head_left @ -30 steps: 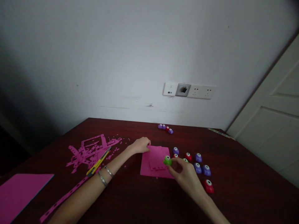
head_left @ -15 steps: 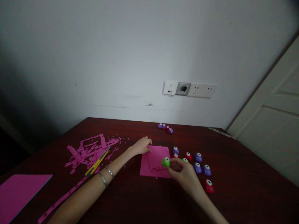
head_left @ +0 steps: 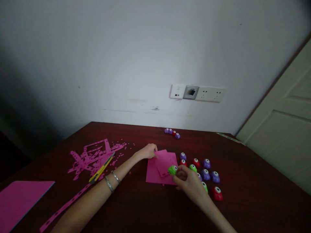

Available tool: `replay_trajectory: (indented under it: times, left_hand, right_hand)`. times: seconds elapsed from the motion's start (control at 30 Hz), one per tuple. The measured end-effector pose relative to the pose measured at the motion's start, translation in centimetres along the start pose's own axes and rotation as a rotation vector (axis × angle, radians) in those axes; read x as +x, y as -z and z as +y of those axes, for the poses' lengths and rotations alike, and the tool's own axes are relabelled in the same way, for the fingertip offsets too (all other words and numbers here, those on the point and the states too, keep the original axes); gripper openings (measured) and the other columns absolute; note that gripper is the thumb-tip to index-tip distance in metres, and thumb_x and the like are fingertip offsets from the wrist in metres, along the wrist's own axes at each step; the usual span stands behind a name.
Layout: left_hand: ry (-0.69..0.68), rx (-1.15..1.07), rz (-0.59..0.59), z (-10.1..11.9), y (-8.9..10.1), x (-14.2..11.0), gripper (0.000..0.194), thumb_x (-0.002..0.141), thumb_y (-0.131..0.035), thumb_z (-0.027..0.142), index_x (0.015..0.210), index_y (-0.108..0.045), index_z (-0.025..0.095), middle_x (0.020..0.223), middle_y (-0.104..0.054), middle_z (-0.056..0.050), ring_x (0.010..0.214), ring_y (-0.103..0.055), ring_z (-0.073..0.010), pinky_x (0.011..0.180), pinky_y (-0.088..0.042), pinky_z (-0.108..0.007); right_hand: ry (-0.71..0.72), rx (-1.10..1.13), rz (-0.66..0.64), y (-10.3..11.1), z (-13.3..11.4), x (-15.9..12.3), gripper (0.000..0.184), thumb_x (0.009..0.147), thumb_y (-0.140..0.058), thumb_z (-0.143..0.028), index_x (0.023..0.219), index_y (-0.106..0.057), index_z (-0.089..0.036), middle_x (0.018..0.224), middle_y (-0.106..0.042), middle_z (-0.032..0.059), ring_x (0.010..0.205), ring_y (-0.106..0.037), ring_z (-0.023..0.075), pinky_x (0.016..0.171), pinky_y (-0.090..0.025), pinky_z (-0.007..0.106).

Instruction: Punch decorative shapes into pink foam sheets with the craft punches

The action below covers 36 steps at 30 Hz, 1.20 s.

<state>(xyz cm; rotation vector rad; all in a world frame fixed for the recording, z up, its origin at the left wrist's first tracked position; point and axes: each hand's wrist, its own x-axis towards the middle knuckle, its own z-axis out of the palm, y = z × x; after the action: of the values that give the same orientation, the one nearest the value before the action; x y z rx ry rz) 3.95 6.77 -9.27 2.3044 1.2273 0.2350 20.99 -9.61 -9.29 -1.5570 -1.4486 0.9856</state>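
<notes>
R hand [head_left: 191,182]: fingers clamped on green punch [head_left: 172,170], at near-R edge of sm. pink sheet [head_left: 164,162] | L hand [head_left: 147,151]: opp. far-L corner, fingers' grip can't tell

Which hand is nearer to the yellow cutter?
Left. The left hand is to the right of the yellow cutter, at the smaller pink sheet's corner; the right hand is farther right, beyond the sheet, holding a green punch.
</notes>
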Motion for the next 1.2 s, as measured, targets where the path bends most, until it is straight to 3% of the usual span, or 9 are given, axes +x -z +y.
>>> replay_trajectory:
  times: [0.13,0.27,0.5,0.77,1.2]
  left_hand:
    - [-0.07,-0.05,0.022,0.0,0.1,-0.2,0.005,0.061,-0.064,0.018,0.062,-0.065,0.014,0.059,-0.063,-0.002,0.057,-0.056,-0.013,0.049,-0.035,-0.02]
    - [-0.089,-0.144,0.025,0.1,0.8,-0.6,0.011,0.064,-0.058,0.016,0.062,-0.068,0.014,0.06,-0.065,-0.003,0.06,-0.058,-0.0134,0.055,-0.039,-0.02]
    - [0.017,-0.499,0.073,-0.6,1.5,-1.4,0.014,0.069,-0.056,0.023,0.065,-0.063,0.011,0.051,-0.059,0.0,0.042,-0.045,-0.0074,0.045,-0.032,-0.02]
    - [0.105,-0.847,0.12,-1.4,0.1,-3.6,0.013,0.076,-0.051,0.025,0.071,-0.051,0.013,0.059,-0.062,-0.003,0.042,-0.045,-0.0059,0.043,-0.028,-0.019]
    - [0.14,-0.903,0.108,0.1,-0.5,-4.4,0.012,0.079,-0.049,0.019,0.068,-0.049,0.013,0.056,-0.06,-0.001,0.043,-0.046,-0.0055,0.044,-0.029,-0.019]
  right_hand:
    - [0.037,-0.088,0.007,0.1,0.1,0.0,0.014,0.073,-0.054,-0.032,0.075,-0.055,-0.018,0.063,-0.062,0.0,0.056,-0.059,0.0142,0.045,-0.045,0.021]
    - [0.06,-0.227,0.008,0.4,-0.2,-0.1,0.019,0.076,-0.052,-0.035,0.071,-0.058,-0.017,0.062,-0.063,0.0014,0.058,-0.06,0.016,0.049,-0.043,0.023]
    - [0.117,-0.439,0.146,1.1,-0.5,0.0,0.02,0.076,-0.052,-0.036,0.067,-0.058,-0.019,0.062,-0.064,0.0036,0.059,-0.06,0.0184,0.053,-0.04,0.026]
    - [0.163,-0.593,0.272,1.5,0.3,0.4,0.018,0.078,-0.05,-0.034,0.066,-0.054,-0.021,0.06,-0.065,0.0035,0.055,-0.061,0.0176,0.051,-0.038,0.025]
    - [0.21,-0.723,0.344,1.8,0.9,0.7,0.023,0.08,-0.048,-0.039,0.066,-0.05,-0.021,0.059,-0.063,0.0039,0.054,-0.061,0.0183,0.051,-0.038,0.026]
